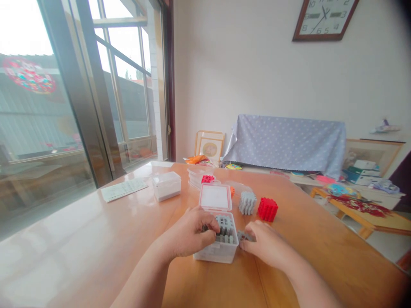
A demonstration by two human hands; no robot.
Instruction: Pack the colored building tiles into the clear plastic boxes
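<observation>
While flat between clamped right fingers, grey piece lengthwise toward clear box; left fingers closed on boxed blocks

Glossy wooden table; clear plastic box; ridged plastic cubes.

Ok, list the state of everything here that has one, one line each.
clear box: open, holding grey pieces.
lid: swung back behind the box.
left hand: fingers curled on the pieces inside; grip unclear.
right hand: fingers pinching a grey piece beside the box.
grey cube: assembled, standing free.
red cube: assembled, standing free beside it.
second box: shut, it seems.
</observation>
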